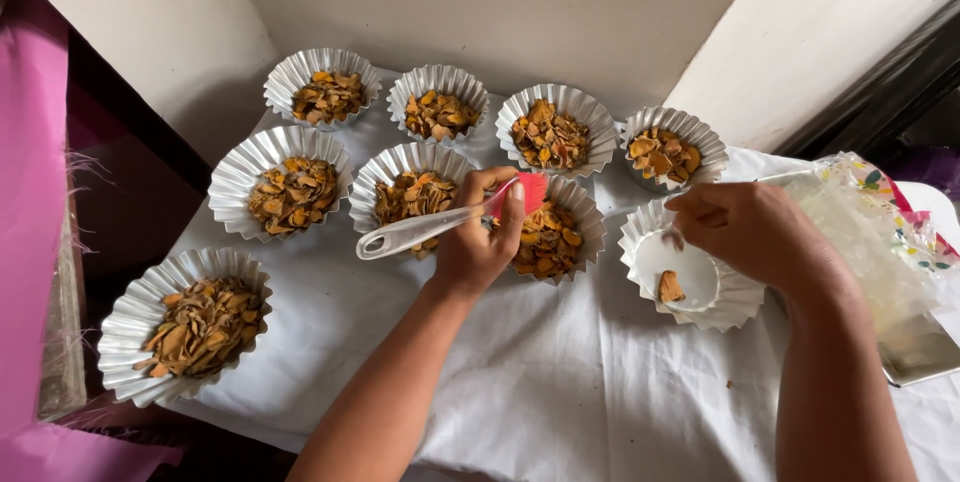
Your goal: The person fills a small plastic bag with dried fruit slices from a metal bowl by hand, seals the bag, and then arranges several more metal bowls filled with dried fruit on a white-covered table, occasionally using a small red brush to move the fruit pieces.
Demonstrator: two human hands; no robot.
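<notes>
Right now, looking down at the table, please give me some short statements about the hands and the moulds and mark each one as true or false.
1. The left hand holds a spatula with a red head. True.
2. The right hand rests flat on the white cloth. False: it is over the nearly empty mould.
3. That mould holds only one orange piece. True.
4. All the moulds are equally full. False: the other moulds hold heaps of dried slices.
</notes>
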